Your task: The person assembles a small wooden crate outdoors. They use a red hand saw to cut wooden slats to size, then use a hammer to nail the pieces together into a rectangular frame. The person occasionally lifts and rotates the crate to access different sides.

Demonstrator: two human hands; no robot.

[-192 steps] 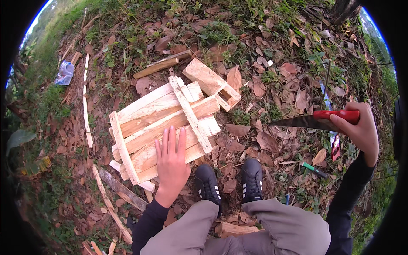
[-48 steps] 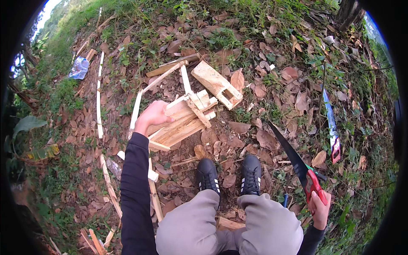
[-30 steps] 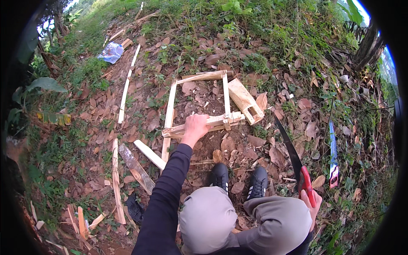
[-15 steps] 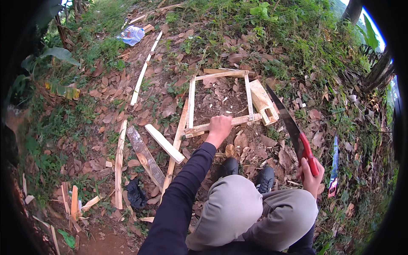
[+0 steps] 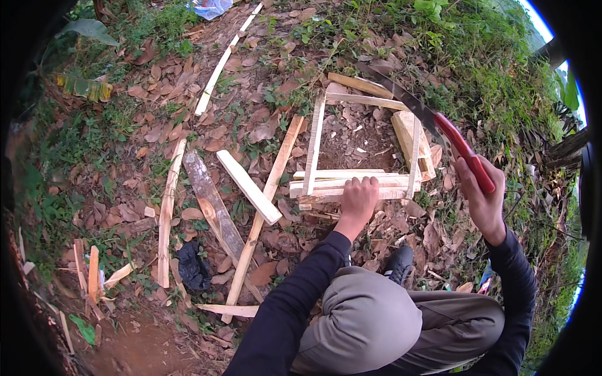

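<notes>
1 crumpled black bag, 1 clear plastic bag, brown leaves, green plants

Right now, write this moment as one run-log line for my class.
Left hand: closed on wooden frame; right hand: gripping red-handled saw; nearby: pale plank, crumpled black plastic

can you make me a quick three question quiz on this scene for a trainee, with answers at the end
1. Which hand holds the red-handled saw?

2. True or false: the crumpled black plastic lies to the left of the wooden frame.

3. Multiple choice: where is the left hand?
A) On the saw blade
B) On the near side of the wooden frame
C) Flat on the knee

Key:
1. The right hand.
2. True.
3. B.
</notes>
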